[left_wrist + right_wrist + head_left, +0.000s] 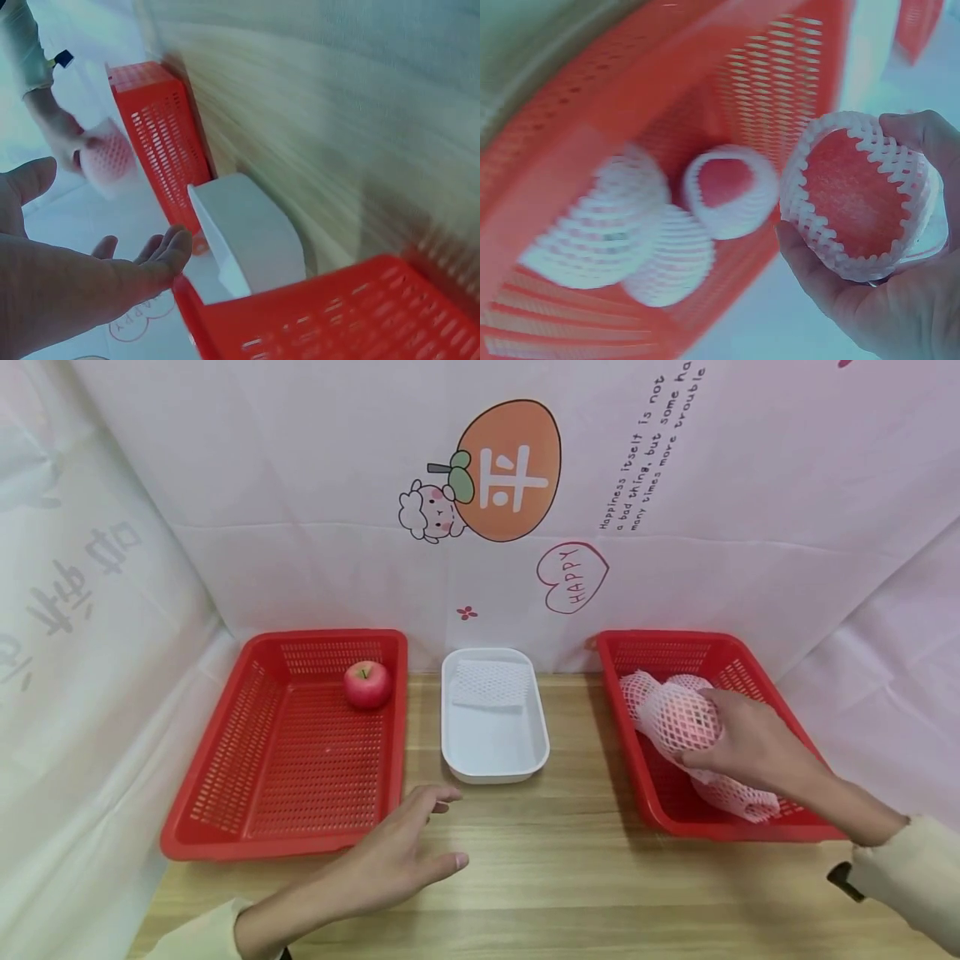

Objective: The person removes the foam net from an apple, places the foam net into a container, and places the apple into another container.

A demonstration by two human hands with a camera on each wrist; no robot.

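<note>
Currently, right basket [643,777]: three netted fruits [731,187], partly masked in head view by right hand [750,739] gripping a fourth fruit [684,717]; left basket [315,768]: one apple [367,685]; white tray [495,743]: foam netting [491,683]; left hand [397,860] relaxed.

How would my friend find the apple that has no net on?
On the wooden table, find the left red basket. The apple sits near its far right corner. It's bare, stem showing, while the fruits in the right red basket wear foam nets.
</note>
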